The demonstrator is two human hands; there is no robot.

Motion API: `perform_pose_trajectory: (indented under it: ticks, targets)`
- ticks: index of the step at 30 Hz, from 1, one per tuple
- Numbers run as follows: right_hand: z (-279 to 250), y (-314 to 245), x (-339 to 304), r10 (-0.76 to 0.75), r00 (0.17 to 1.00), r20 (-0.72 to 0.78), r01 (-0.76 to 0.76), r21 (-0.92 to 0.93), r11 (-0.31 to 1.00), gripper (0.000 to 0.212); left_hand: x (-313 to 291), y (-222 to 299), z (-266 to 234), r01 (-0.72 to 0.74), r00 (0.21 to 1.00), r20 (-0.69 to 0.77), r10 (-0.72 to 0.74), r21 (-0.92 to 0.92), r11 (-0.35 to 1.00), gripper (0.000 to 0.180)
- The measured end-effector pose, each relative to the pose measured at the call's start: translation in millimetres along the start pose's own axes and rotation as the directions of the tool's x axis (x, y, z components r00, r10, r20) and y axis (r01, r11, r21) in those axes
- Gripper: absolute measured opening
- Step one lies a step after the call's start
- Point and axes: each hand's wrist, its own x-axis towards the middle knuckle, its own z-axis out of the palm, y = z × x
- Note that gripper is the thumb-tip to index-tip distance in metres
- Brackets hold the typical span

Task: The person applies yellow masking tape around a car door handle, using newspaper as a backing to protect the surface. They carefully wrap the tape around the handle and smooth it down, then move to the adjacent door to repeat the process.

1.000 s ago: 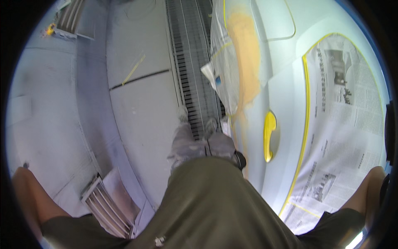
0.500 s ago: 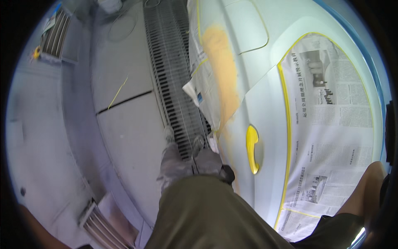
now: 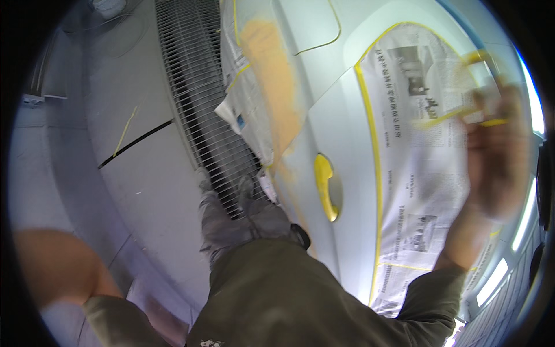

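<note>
My right hand [image 3: 497,168], blurred by motion, is raised in front of the car's side window, its fingers closed round what appears to be a roll of yellow masking tape [image 3: 478,56]. A loose strip of yellow tape [image 3: 444,120] stretches left from the fingers across the newspaper. That newspaper [image 3: 428,156] covers the window, edged with a yellow tape line [image 3: 374,147]. Yellow tape also wraps the door handle [image 3: 325,188] of the pale car body [image 3: 341,127]. Of my left arm, only the bent bare part [image 3: 55,266] shows at the lower left; the hand is out of view.
Left of the car a floor grate [image 3: 193,92] runs under my feet. An orange-tan patch [image 3: 272,75] marks the body panel beside loose masking sheet [image 3: 245,118]. A scrap of yellow tape [image 3: 125,132] lies on the grey floor. A white bucket [image 3: 108,7] stands far off.
My right hand has come up into view with the yellow tape, in front of the newspaper. More of my left arm shows. The car and floor have shifted left in the picture.
</note>
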Motion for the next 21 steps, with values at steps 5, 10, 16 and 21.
perform_pose_trajectory:
  ticks: [5,10,16,21]
  targets:
    - [18,82,-53,0.388,0.899,0.204,-0.437,0.477,0.762,0.013,56,-13,124,0.214,0.910,-0.026,-0.414,-0.826,0.522,0.061]
    - [38,120,-63,0.452,0.867,0.210,-0.499,0.364,0.787,0.010,62,24,208,0.033,0.964,0.197,-0.181,-0.760,-0.650,0.058]
    - [38,164,-76,0.482,0.797,0.364,-0.536,0.056,0.842,0.016,49,29,255,0.052,0.858,0.387,-0.338,-0.720,-0.692,0.024]
    - [33,208,-66,0.677,0.568,0.468,-0.686,-0.186,0.703,0.014,33,16,329,-0.043,0.723,0.353,-0.593,-0.835,-0.549,0.014]
